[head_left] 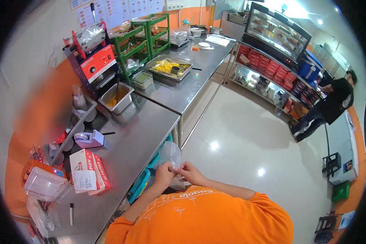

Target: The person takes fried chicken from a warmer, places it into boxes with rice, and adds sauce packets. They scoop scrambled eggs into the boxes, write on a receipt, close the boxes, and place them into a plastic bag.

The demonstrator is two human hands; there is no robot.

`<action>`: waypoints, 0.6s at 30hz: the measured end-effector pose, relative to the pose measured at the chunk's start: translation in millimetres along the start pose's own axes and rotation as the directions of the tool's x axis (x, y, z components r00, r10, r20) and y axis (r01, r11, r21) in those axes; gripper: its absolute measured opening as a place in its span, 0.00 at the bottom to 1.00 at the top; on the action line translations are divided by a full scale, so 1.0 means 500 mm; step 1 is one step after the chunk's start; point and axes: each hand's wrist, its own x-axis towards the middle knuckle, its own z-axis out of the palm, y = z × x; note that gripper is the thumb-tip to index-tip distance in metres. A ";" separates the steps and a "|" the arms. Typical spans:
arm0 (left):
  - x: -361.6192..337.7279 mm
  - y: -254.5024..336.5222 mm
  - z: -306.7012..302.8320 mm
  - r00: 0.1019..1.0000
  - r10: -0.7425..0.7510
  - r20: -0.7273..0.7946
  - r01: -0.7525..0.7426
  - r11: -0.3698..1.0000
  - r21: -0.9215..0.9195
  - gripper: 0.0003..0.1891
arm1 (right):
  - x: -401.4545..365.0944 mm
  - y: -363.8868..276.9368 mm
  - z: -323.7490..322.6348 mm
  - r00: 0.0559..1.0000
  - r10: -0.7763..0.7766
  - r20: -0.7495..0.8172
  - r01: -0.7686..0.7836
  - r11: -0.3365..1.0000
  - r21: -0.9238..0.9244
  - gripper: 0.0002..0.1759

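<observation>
A clear plastic bag (169, 153) hangs in front of my orange shirt, just off the edge of the steel counter. My left hand (165, 173) pinches it from one side. From the other side my right hand (190, 172) closes its fingertips on the bag, close to the left ones. What is inside the bag, if anything, I cannot make out. To the left on the counter are a red and white box (87, 170) with a paper slip on it, and a purple tape dispenser (89, 139).
A cup sealing machine (94, 65), a steel pan of sauce (117, 97) and a tray of yellow food (169, 67) stand along the counters. Green racks (130, 46) line the wall. Another person (333, 99) stands by the display cabinet (276, 34) at far right.
</observation>
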 end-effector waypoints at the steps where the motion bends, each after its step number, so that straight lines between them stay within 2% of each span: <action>1: 0.002 0.005 0.007 1.000 0.013 -0.012 -0.013 1.000 0.013 0.11 | -0.004 -0.003 -0.004 0.999 0.045 0.012 -0.045 0.998 0.040 0.24; 4: -0.002 0.029 0.009 0.996 0.080 0.037 -0.083 0.992 0.093 0.09 | -0.020 -0.001 -0.021 0.939 -0.296 0.177 0.330 0.920 -0.212 0.18; 7: -0.005 0.035 0.022 0.993 0.100 0.058 -0.101 0.995 0.016 0.10 | -0.037 0.006 -0.016 0.966 -0.237 0.102 0.248 0.963 -0.109 0.15; 10: -0.008 0.065 0.012 0.985 0.109 0.137 -0.105 0.994 -0.040 0.10 | -0.034 0.010 -0.037 0.991 -0.049 0.122 0.036 0.994 0.102 0.15; 11: -0.010 0.074 0.006 0.980 0.107 0.169 -0.098 0.994 -0.056 0.10 | -0.030 0.016 -0.045 0.996 -0.042 0.073 0.028 0.982 0.187 0.14; 13: -0.009 0.042 0.011 0.991 0.036 0.131 -0.010 0.981 -0.195 0.11 | -0.017 0.035 -0.065 1.000 -0.015 -0.016 0.020 0.935 0.355 0.12; 14: -0.006 0.022 0.013 0.993 -0.004 0.115 0.034 0.964 -0.264 0.12 | -0.010 0.043 -0.076 0.980 -0.143 -0.139 0.165 0.972 0.168 0.10; 16: -0.003 0.005 0.010 0.993 -0.098 -0.072 0.064 0.926 -0.373 0.16 | 0.004 0.064 -0.102 0.853 -0.432 -0.292 0.365 0.895 -0.256 0.08; 17: -0.003 -0.005 0.008 0.975 -0.152 -0.159 0.071 0.901 -0.427 0.18 | 0.015 0.075 -0.124 0.798 -0.481 -0.362 0.319 0.848 -0.425 0.07; 18: 0.004 -0.021 0.003 0.967 -0.067 -0.244 -0.015 0.947 -0.322 0.18 | 0.030 0.085 -0.150 0.732 -0.539 -0.417 0.245 0.779 -0.577 0.07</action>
